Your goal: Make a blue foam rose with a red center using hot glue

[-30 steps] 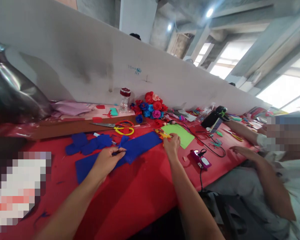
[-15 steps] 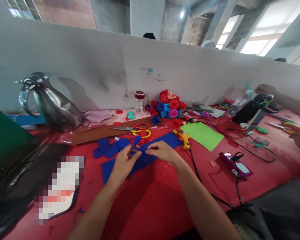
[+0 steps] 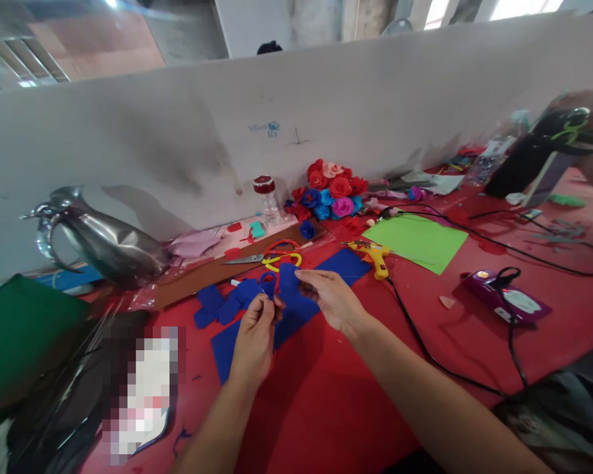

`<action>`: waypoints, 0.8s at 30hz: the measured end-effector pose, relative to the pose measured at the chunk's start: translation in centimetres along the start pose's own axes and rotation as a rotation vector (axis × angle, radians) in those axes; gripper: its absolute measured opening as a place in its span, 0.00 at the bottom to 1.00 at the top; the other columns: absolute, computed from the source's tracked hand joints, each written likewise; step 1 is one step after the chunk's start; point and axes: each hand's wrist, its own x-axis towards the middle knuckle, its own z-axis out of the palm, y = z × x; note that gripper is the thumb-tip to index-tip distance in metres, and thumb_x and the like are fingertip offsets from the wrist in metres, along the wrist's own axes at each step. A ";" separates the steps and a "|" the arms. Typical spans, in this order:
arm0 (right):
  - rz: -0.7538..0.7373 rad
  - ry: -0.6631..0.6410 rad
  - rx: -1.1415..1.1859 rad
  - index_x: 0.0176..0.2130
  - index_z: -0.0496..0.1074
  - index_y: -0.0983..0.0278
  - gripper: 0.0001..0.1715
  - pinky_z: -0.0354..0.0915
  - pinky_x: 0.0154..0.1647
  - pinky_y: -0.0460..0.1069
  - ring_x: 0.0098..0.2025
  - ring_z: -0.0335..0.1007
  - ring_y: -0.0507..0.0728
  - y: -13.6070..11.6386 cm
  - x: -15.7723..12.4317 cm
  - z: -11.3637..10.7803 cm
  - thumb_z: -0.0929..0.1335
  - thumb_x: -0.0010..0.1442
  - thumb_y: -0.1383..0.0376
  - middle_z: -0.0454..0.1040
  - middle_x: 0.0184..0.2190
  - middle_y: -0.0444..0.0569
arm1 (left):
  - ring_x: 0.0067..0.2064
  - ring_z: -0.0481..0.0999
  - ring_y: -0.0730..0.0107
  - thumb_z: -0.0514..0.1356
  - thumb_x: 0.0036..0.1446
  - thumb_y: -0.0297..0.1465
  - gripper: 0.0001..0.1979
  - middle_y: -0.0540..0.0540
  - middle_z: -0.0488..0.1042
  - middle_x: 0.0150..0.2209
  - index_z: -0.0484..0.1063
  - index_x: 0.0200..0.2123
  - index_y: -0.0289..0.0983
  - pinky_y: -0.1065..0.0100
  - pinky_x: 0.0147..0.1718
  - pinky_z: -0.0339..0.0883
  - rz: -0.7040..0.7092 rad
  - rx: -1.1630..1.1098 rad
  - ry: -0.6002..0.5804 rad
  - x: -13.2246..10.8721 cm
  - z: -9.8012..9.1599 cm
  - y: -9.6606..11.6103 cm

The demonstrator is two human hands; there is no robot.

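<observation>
Between its thumb and fingers my left hand (image 3: 255,342) pinches a small rolled piece of blue paper (image 3: 267,283), its curled top showing. To its right, my right hand (image 3: 333,301) is closed on the edge of a blue paper petal (image 3: 288,279), held up beside the roll. Whether the two pieces touch is hard to make out. Below both hands a long blue paper sheet (image 3: 296,325) lies on the red table. Several cut blue petals (image 3: 220,307) are piled left of the hands. Yellow- and red-handled scissors (image 3: 279,263) rest just behind them.
A yellow glue gun (image 3: 377,257) lies on the sheet's right end, its cord running forward. Beyond are a green sheet (image 3: 420,242), paper roses (image 3: 331,191), a jar (image 3: 269,201) and a metal jug (image 3: 103,237). A purple power device (image 3: 507,297) sits right; another person's arm is farther right.
My right hand has raised a blue petal off the sheet beside the roll. My left hand has turned more upright with the rolled paper. The view has swung slightly.
</observation>
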 end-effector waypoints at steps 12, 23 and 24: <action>-0.042 0.063 0.157 0.20 0.77 0.65 0.08 0.57 0.34 0.47 0.26 0.63 0.49 0.9 -0.9 1.1 0.77 0.37 0.63 0.72 0.19 0.41 | 0.30 0.66 0.76 0.70 0.42 0.41 0.16 0.53 0.70 0.26 0.69 0.25 0.37 0.73 0.34 0.61 -0.013 -0.048 0.092 0.2 0.0 -1.2; -0.061 0.028 0.097 0.20 0.76 0.64 0.08 0.56 0.33 0.48 0.27 0.61 0.50 1.9 -1.1 1.5 0.75 0.40 0.62 0.70 0.19 0.41 | 0.28 0.64 0.77 0.72 0.38 0.38 0.16 0.53 0.70 0.25 0.70 0.21 0.36 0.75 0.32 0.61 -0.096 -0.135 0.095 0.0 0.2 -0.8; -0.058 0.027 0.099 0.20 0.76 0.64 0.08 0.56 0.33 0.48 0.27 0.61 0.50 1.9 -1.1 1.5 0.75 0.40 0.62 0.70 0.19 0.41 | 0.28 0.64 0.77 0.72 0.38 0.38 0.16 0.53 0.70 0.25 0.70 0.21 0.36 0.75 0.32 0.61 -0.100 -0.139 0.095 0.0 0.3 -0.8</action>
